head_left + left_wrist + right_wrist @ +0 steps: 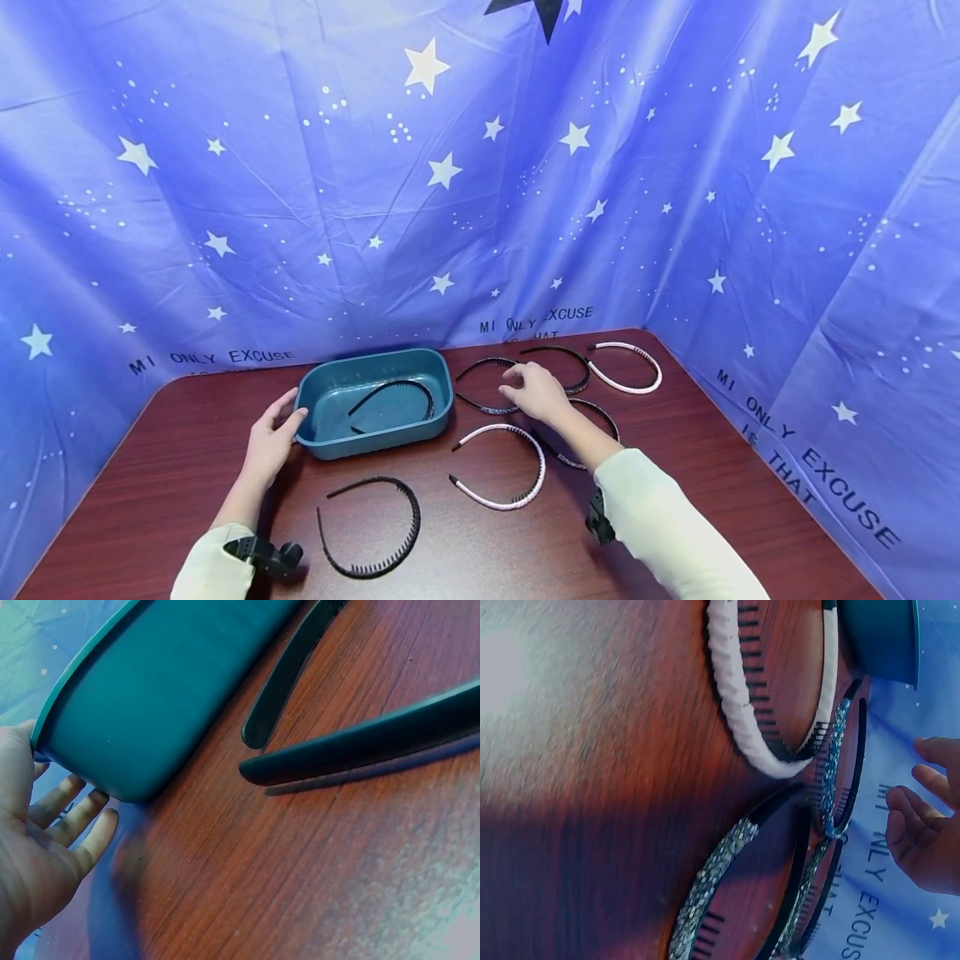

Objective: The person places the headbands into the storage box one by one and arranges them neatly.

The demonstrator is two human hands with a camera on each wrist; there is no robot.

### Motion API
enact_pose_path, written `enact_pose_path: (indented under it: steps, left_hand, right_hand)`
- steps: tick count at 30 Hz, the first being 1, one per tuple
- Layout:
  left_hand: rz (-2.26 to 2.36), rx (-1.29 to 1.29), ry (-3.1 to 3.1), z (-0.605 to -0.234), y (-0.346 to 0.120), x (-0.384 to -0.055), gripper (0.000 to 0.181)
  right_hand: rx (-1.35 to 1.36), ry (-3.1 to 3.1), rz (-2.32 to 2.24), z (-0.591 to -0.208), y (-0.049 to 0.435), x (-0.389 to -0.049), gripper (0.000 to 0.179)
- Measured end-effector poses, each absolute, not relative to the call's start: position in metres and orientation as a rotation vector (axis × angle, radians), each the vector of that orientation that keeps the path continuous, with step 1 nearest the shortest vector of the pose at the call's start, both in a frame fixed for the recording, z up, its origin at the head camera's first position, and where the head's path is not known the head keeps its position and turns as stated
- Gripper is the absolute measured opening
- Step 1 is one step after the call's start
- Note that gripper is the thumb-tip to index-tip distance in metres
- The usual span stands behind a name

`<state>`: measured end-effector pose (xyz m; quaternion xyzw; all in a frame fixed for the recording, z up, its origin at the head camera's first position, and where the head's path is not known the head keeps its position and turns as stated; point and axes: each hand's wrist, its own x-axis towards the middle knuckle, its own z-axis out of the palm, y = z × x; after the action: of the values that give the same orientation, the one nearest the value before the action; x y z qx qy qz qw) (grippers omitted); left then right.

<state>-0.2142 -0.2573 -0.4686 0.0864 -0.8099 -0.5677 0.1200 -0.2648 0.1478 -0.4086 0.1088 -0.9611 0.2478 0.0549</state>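
A teal plastic basin (375, 441) stands at the back left of the table, with a black headband (430, 402) lying inside. My left hand (270, 439) holds the basin's left end, thumb at the rim and fingers around the outside. Over the back middle hovers my right hand (537, 393), fingers loosely bent and nothing between them. Just beneath it lies a dark glittery headband (491, 411); the right wrist view shows a gap between that hand (926, 825) and the headbands.
A black toothed headband (411, 533) lies at the front. Pale pink headbands rest mid-table (540, 477) and at the back right (637, 390). Two more dark headbands, one behind (573, 358) and one partly under the right forearm (611, 423), lie nearby. Star-printed blue cloth (375, 208) hangs behind.
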Motion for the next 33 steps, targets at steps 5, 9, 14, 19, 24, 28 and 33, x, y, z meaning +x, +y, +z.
enact_pose_path:
  steps: [5,9,14,19,24,28,33]
  left_hand:
    - [-1.642,0.258,-2.374,-0.469,-0.257,-0.215,0.050]
    - [-1.647,0.252,-2.373,-0.469,-0.257,-0.215,0.050]
    - [-1.652,0.270,-2.360,-0.471,-0.257,-0.215,0.049]
    - [-1.635,0.282,-2.372,-0.470,-0.257,-0.215,0.048]
    - [-1.635,0.277,-2.378,-0.469,-0.258,-0.214,0.049]
    - [-1.649,0.270,-2.379,-0.468,-0.258,-0.214,0.049]
    - [-1.651,0.271,-2.384,-0.468,-0.258,-0.215,0.050]
  right_hand:
    - [0.322,-2.918,0.750,-0.409,0.161,-0.264,0.028]
    - [0.297,-2.922,0.760,-0.411,0.171,-0.264,0.029]
    - [0.292,-2.902,0.733,-0.412,0.183,-0.264,0.029]
    - [0.272,-2.903,0.736,-0.415,0.194,-0.265,0.029]
    - [0.255,-2.906,0.727,-0.416,0.206,-0.265,0.030]
    - [0.248,-2.900,0.721,-0.417,0.216,-0.263,0.030]
    - [0.200,-2.911,0.703,-0.418,0.229,-0.262,0.029]
